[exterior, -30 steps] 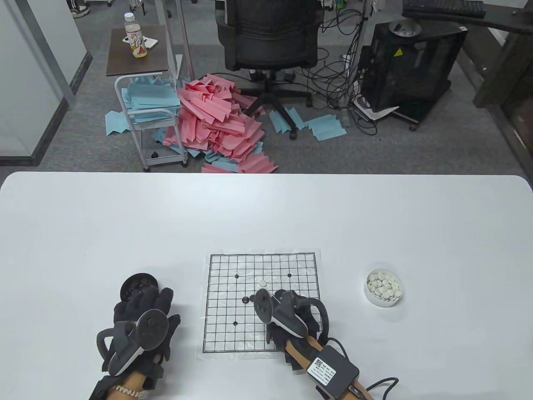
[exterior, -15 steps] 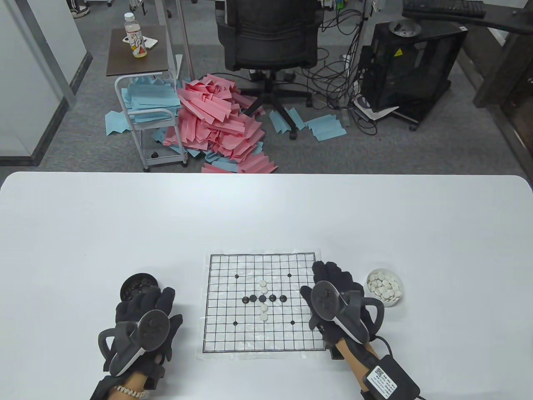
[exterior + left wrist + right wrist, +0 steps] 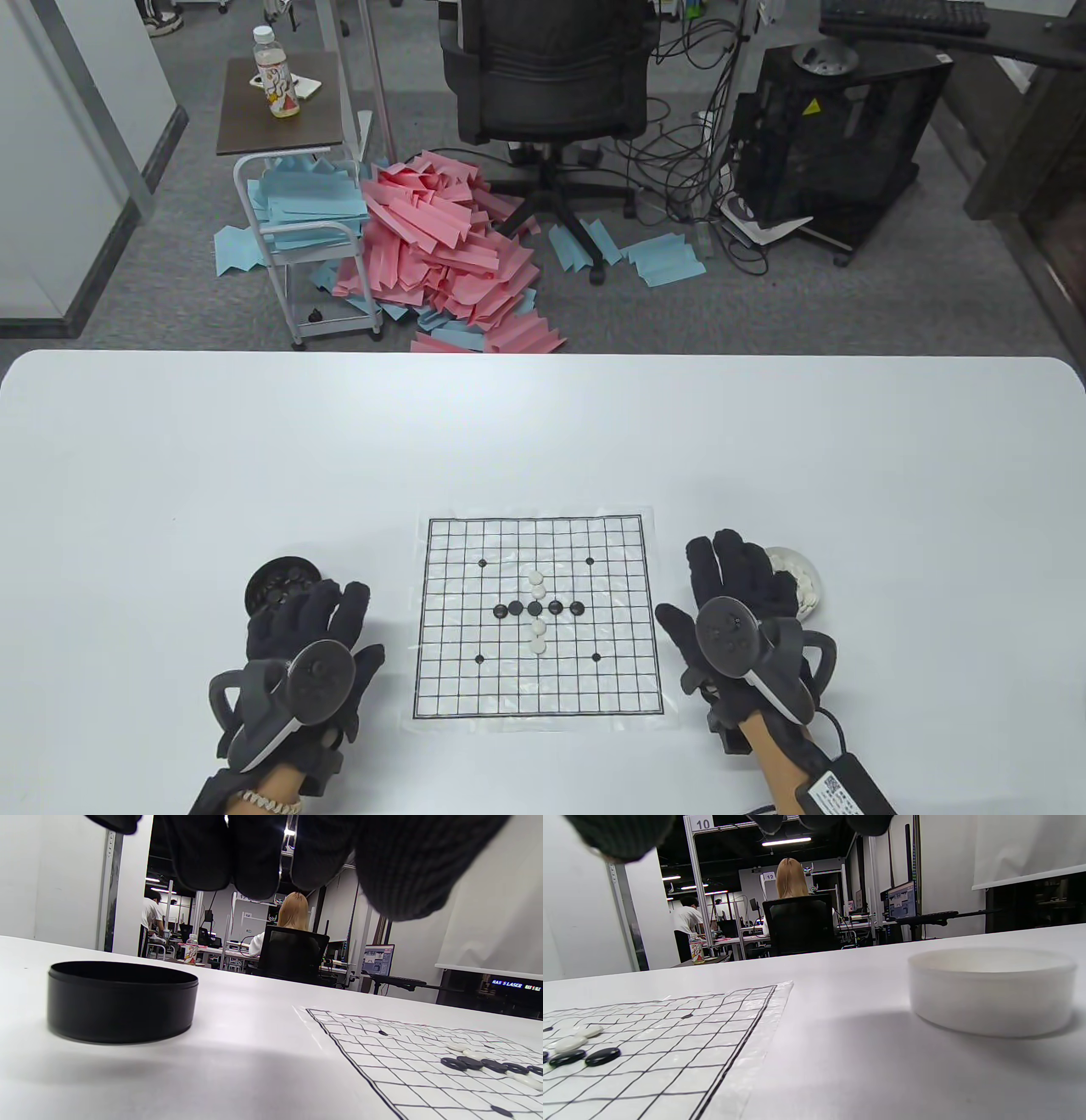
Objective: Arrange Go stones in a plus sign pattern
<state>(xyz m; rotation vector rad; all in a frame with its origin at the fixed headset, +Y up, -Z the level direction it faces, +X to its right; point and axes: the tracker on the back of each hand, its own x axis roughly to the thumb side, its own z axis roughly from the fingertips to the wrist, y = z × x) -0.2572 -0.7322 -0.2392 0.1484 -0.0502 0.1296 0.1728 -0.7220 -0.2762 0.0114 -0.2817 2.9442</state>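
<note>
- A plus of stones (image 3: pixel 535 608) is seen at the board (image 3: pixel 536 618) centre: five black in a row from 9 to 3 o'clock, two white above and two white below, the column running 12 to 6 o'clock.
- Compared with a second ago, the right hand (image 3: pixel 747 628) has been withdrawn from over the stones to the table at 3 o'clock of the board, just in front of the white bowl (image 3: pixel 804 586), which is partly hidden by it.
- Its fingers (image 3: pixel 738 564) are spread flat; nothing is held.
- The left hand (image 3: pixel 310 654) has barely been moved; it is kept at 9 o'clock of the board, beside the black bowl (image 3: pixel 276 581), fingers loosely extended and empty.
- With both hands drawn off and both arms of the plus filled, the pattern is judged complete.
</note>
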